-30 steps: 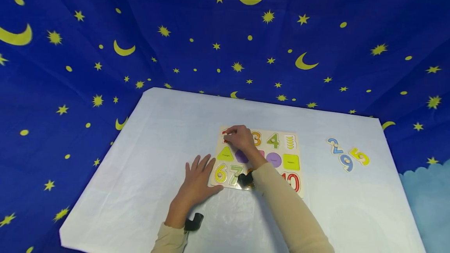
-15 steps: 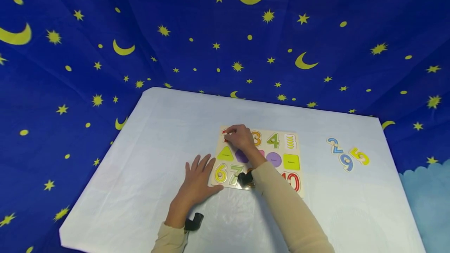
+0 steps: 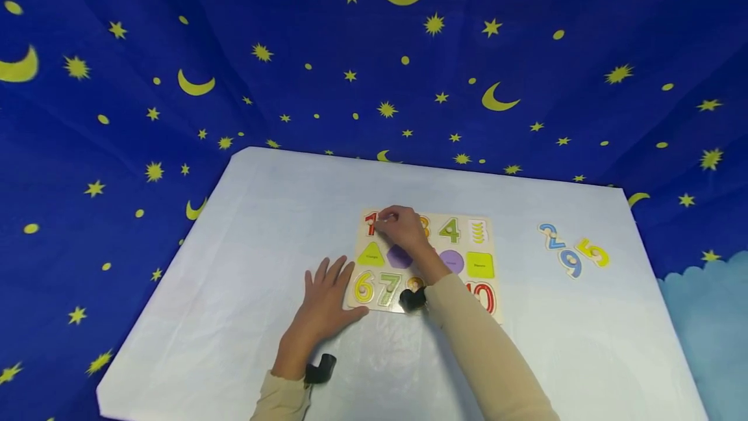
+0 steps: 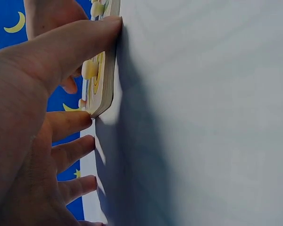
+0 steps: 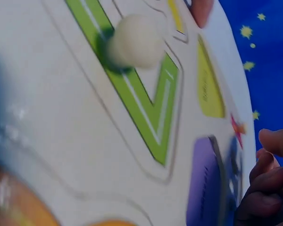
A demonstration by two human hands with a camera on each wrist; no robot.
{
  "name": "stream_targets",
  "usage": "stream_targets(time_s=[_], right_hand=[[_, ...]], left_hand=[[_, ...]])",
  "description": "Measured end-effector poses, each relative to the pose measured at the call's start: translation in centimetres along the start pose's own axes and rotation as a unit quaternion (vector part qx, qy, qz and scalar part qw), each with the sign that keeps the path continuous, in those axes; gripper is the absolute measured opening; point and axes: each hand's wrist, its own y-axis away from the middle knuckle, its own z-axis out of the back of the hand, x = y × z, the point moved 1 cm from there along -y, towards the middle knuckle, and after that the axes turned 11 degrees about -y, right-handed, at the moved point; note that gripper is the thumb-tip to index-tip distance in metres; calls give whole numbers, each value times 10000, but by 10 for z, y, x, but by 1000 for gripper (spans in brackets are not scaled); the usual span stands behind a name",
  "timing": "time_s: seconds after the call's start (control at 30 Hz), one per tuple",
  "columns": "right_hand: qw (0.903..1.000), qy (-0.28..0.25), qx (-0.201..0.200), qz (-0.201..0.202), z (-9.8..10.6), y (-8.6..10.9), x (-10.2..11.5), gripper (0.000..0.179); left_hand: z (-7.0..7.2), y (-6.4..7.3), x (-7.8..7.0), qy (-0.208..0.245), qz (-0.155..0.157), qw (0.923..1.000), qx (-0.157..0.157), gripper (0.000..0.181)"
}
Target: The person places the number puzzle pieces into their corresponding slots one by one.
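Note:
A wooden number puzzle board (image 3: pixel 429 265) lies on the table in the head view. My left hand (image 3: pixel 323 301) has its fingers spread at the board's left side. Its thumb (image 4: pixel 99 35) touches the near edge. Beside the red number 1 piece (image 3: pixel 371 223), which sits in the top left slot, is my right hand (image 3: pixel 402 229), its fingers loosely bent. In the right wrist view these fingers (image 5: pixel 269 183) stand apart from the 1, with nothing seen between them. This hand and arm cover part of the top, middle and bottom rows.
To the board's right lie a blue number 2 piece (image 3: pixel 552 236), a blue number 9 piece (image 3: pixel 571 263) and a yellow number 5 piece (image 3: pixel 593 252). A white sheet covers the table (image 3: pixel 280 206). Behind it hangs a blue star-patterned cloth (image 3: pixel 327 18).
My right fingers have let go of the red number 1 piece and moved slightly right, so more of it shows. The left hand keeps its place at the board. The head view has shifted slightly.

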Motion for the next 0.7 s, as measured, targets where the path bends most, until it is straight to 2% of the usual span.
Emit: stream_targets(time_s=[0.2,0.47,0.7], right_hand=[[9991,-430,-45,-49,20,10,-1,20],[9971,-754,45,8,49,26,0,17],[9972,-751,-68,-1,81,43,-8,19]], left_hand=[[-2,-1,0,116,65,9999,74,93],[-4,-1,-2,185,174,9995,205,93],[-3,0,-4,251,275,9990,257,94]])
